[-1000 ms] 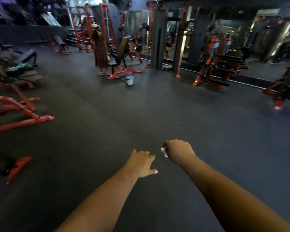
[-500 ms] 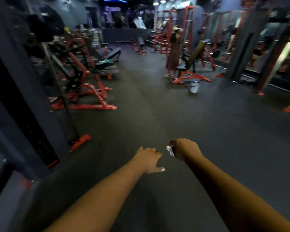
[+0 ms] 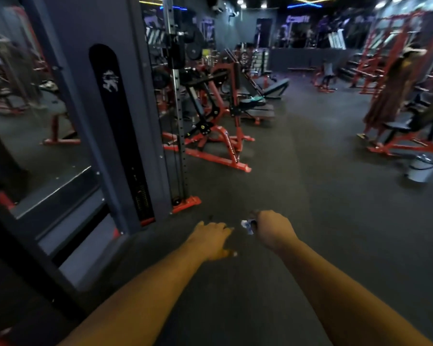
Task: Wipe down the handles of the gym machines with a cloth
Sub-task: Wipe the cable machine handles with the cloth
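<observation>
Both my arms reach forward over the dark rubber floor. My right hand (image 3: pixel 273 228) is closed in a fist around a small pale cloth (image 3: pixel 246 225), of which only a crumpled tip shows at the left of the fist. My left hand (image 3: pixel 211 239) hangs beside it with loosely bent fingers and holds nothing. A tall dark grey cable machine (image 3: pixel 115 116) with a black weight-stack cover stands at the left, about an arm's length from my left hand. No handle of it is plainly visible.
Red-framed plate machines (image 3: pixel 215 136) and benches line the left side behind the cable column. A person (image 3: pixel 390 96) stands by a red bench at the right, with a small grey bin (image 3: pixel 420 168) on the floor nearby. Open floor lies ahead.
The view has swung left: the cable machine now fills the left side, and the person and bin have shifted to the right edge. My hands keep the same pose, the cloth still gripped.
</observation>
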The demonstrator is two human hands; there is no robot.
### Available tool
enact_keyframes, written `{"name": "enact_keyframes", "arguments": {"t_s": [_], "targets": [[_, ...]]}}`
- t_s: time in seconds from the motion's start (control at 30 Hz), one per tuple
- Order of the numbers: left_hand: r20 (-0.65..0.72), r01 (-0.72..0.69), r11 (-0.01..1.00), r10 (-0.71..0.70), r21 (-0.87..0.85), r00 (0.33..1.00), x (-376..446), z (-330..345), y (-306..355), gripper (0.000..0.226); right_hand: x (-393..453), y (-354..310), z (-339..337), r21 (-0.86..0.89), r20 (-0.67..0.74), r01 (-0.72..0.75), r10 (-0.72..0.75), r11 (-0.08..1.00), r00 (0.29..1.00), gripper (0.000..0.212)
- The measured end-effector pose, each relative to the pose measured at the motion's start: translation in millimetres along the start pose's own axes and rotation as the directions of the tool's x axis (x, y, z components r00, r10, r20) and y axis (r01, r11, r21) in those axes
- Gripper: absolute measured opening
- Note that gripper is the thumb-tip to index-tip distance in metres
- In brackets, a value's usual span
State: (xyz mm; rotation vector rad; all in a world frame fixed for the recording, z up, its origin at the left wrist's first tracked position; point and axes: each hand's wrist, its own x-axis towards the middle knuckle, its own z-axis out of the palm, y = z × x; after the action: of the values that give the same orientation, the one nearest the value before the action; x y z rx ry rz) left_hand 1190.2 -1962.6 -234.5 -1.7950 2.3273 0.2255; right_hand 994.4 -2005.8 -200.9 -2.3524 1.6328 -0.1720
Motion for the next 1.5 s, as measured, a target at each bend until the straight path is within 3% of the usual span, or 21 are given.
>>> {"name": "enact_keyframes", "arguments": {"t_s": [0.37,0.8,0.93,1.17,1.5], "targets": [[-0.119,0.087,0.996,-0.084,0.025,0.989,135,-44,-99,0.08,188,-1,-6,0.196,-0.117,0.171,-0.15,0.966,0.982,0.011],[-0.221,0.13,0.99,-0.114,0.059,0.969,327,-192,-241,0.081,459,-9,-74,0.464,-0.284,0.163,-0.028,0.871,0.958,0.009],[-0.234,0.157,0.984,-0.134,0.084,0.963,391,-223,-270,0.08,537,3,-88,0.669,-0.283,0.18,0.023,0.721,0.959,0.01],[-0.278,0.236,0.969,-0.208,0.073,0.938,529,-268,-322,0.084,687,44,-114,0.938,-0.185,0.174,0.007,0.3,0.983,0.015],[-0.399,0.267,0.958,-0.208,0.099,0.893,693,-344,-389,0.083,874,71,-169,0.945,-0.163,0.182,-0.091,0.271,0.982,0.015]]}}
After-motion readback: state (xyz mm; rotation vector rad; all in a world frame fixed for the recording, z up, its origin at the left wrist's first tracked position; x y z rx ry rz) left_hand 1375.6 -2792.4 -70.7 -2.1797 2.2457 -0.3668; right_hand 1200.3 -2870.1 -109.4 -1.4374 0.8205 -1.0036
